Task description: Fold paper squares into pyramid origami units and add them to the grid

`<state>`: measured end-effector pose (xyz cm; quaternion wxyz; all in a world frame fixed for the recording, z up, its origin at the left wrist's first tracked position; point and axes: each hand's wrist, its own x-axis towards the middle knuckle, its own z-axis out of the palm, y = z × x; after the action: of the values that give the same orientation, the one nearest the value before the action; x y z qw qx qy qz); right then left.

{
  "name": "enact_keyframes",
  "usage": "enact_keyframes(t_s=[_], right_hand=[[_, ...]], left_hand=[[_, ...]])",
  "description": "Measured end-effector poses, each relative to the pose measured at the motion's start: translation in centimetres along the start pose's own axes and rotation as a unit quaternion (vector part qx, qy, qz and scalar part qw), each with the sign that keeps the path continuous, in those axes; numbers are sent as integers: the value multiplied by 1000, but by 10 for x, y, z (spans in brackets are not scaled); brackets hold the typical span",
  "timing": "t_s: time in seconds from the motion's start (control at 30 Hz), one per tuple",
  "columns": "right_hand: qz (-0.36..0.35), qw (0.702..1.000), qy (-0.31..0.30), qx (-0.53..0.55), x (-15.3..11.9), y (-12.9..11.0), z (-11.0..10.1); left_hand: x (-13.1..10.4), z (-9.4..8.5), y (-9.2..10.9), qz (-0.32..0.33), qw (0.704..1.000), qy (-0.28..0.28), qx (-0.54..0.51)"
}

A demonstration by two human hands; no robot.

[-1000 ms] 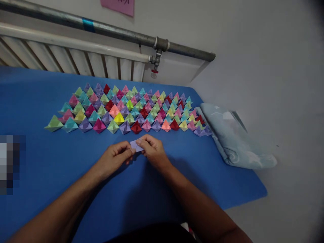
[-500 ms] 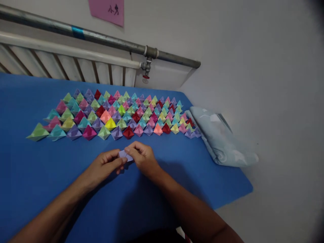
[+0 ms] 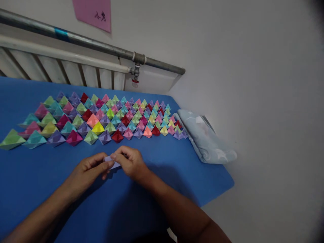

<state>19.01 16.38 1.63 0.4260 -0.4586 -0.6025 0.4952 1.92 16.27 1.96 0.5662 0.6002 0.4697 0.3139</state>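
Note:
A small piece of folded lavender paper (image 3: pixel 115 165) is held just above the blue table between both hands. My left hand (image 3: pixel 95 165) pinches its left side, thumb on top and fingers beneath. On its upper right part, my right hand (image 3: pixel 129 161) presses with the thumb and bent forefinger. Fingers cover much of the paper, so its full shape is hidden. Beyond the hands stand rows of folded paper boats in many colours; a dark red boat (image 3: pixel 117 136) and a purple boat (image 3: pixel 105 137) are among the nearest.
The blue tabletop (image 3: pixel 162 155) ends at an edge on the right. A folded pale grey-blue cloth (image 3: pixel 205 138) lies near that edge. Behind the table run a metal pipe (image 3: pixel 101 47), a white radiator (image 3: pixel 50 65) and a red-handled valve (image 3: pixel 136 76). Pink paper (image 3: pixel 93 13) hangs on the wall.
The whole view has shifted, so table, boats and hands sit further left in the picture. Both hands keep hold of the lavender paper, its visible part now narrower.

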Motion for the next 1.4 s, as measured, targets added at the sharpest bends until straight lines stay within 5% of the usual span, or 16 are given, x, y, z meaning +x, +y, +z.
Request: enact_keyframes(t_s=[0.4,0.57,0.7,0.77,0.9,1.1,1.4], right_hand=[[114,990,-17,84,7,-3,-7],[76,991,-24,105,-29,-10,-11],[87,993,-78,5,-60,-4,-5],[69,989,-109,-74,-68,-2,0],[5,964,-183,-195,-70,-2,4],[-104,940,-127,-299,-82,-3,-7],[-206,893,-138,-375,-115,15,-12]], left_hand=[[-3,6,10,-40,996,-2,-82],[-42,22,6,-56,997,-22,-43],[-83,23,1,34,986,85,142],[-95,20,-2,137,958,111,225],[-99,20,-20,262,909,12,325],[-94,26,-46,281,872,13,401],[-99,26,-38,285,857,-12,430]])
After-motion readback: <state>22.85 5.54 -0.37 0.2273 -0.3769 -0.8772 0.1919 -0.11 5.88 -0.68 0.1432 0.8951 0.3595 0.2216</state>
